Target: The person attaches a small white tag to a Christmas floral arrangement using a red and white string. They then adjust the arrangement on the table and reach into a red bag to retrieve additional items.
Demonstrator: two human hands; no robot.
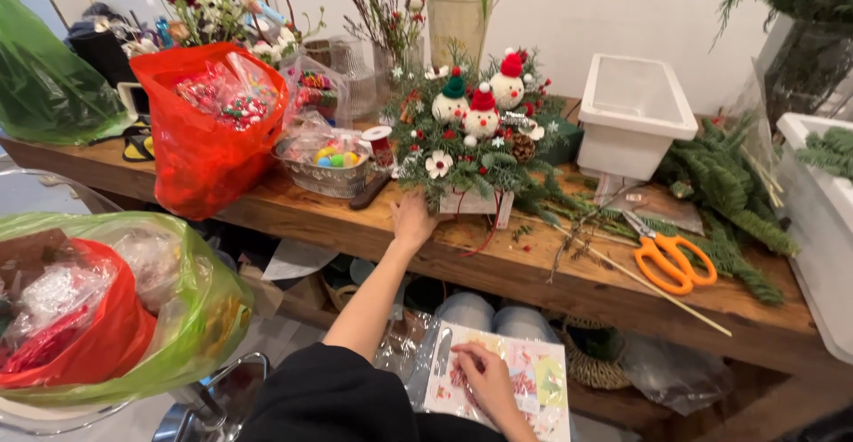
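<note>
Left hand [413, 220] rests flat, fingers open, against arrangement [475, 140] near tabletop [533, 273] front edge; right hand [484, 380] fingers pinch sticker sheet [533, 380]

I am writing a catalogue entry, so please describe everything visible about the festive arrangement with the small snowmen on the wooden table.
The festive arrangement is a dense mound of green fir sprigs in a small pale box. Three knitted white snowmen stand upright on top, two with red hats, one with a green hat. A pine cone, white flowers and red berries sit among the sprigs. It stands on the wooden table, near its front edge. The left hand touches its lower left side.
</note>
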